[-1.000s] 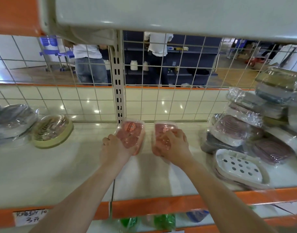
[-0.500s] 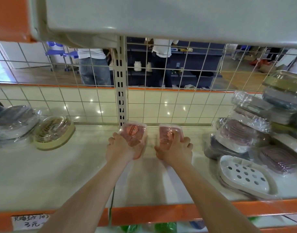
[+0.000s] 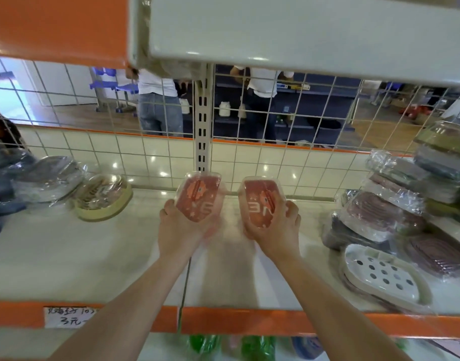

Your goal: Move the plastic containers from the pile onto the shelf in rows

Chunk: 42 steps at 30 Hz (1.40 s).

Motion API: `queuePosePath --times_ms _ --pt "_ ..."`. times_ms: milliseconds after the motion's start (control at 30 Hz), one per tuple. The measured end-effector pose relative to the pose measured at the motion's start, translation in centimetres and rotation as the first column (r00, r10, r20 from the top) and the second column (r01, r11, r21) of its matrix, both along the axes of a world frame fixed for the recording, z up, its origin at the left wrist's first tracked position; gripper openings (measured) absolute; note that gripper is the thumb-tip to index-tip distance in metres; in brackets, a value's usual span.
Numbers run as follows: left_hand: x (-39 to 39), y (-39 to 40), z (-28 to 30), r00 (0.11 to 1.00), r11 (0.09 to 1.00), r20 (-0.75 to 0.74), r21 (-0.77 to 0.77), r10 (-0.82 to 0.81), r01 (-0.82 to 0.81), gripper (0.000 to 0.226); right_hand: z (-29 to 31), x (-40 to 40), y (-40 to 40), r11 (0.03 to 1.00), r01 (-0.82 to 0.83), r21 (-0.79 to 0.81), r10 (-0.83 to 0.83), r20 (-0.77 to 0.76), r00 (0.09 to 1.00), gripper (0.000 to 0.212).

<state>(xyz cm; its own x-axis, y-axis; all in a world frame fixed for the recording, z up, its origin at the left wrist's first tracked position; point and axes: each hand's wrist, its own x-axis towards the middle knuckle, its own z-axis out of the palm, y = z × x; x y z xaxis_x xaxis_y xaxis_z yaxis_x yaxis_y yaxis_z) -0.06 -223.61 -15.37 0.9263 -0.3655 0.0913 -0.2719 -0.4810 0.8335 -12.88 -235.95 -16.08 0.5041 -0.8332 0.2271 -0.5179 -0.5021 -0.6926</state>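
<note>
I hold two clear plastic containers with red labels side by side above the middle of the cream shelf (image 3: 67,256), near the back wire grid. My left hand (image 3: 178,227) grips the left container (image 3: 199,197) from below. My right hand (image 3: 275,230) grips the right container (image 3: 260,201) the same way. Both containers are tilted up towards me, with their labels facing the camera. The pile of wrapped plastic containers (image 3: 395,209) is stacked at the right end of the shelf.
A white perforated tray (image 3: 382,277) lies at the front right. A round yellow-rimmed container (image 3: 103,198) and wrapped grey ones (image 3: 36,178) sit at the left. An upper shelf (image 3: 275,29) hangs overhead. An upright post (image 3: 202,126) stands behind the grid; two people stand beyond it.
Both hands have stayed close together with the containers, which are now tipped up so their labels show. The view has shifted slightly closer.
</note>
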Motion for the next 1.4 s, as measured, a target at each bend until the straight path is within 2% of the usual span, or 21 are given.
queuePosePath --times_ms 167,433,767,1000,1100,1200,1300,1400 --pt "0.7 3.1 0.0 0.997 0.998 0.068 -0.059 0.041 -0.037 0.103 0.1 0.8 2.4 0.996 -0.056 -0.065 0.057 0.008 0.998 0.100" --pt "3.0 9.2 0.5 0.997 0.995 0.026 -0.069 0.072 -0.070 0.094 1.1 3.8 7.8 0.982 -0.124 -0.144 0.124 -0.010 0.992 0.097" --pt "7.5 21.0 2.5 0.990 0.996 0.107 -0.021 0.092 -0.090 0.112 2.1 9.5 18.9 0.974 -0.165 -0.153 0.170 0.017 0.985 0.097" --pt "11.4 30.1 1.8 0.988 0.997 0.131 -0.004 0.082 -0.082 0.099 1.5 12.9 27.8 0.974 -0.183 -0.136 0.192 0.055 0.980 0.098" --pt "11.8 33.9 2.3 0.987 0.994 0.123 0.005 0.104 -0.105 0.100 0.9 14.3 31.2 0.976 -0.185 -0.117 0.193 0.060 0.979 0.095" --pt "12.5 37.3 2.0 0.979 0.988 0.136 0.012 0.152 -0.155 0.092 0.4 15.9 34.5 0.975 -0.188 -0.119 0.197 0.072 0.978 0.091" --pt "13.7 40.2 1.5 0.968 0.980 0.157 -0.021 0.198 -0.197 0.087 0.4 17.3 36.9 0.959 -0.248 -0.140 0.261 0.086 0.962 0.093" --pt "14.7 42.7 1.3 0.960 0.970 0.138 -0.008 0.242 -0.244 0.094 0.9 18.7 38.7 0.931 -0.343 -0.125 0.348 0.027 0.937 0.094"
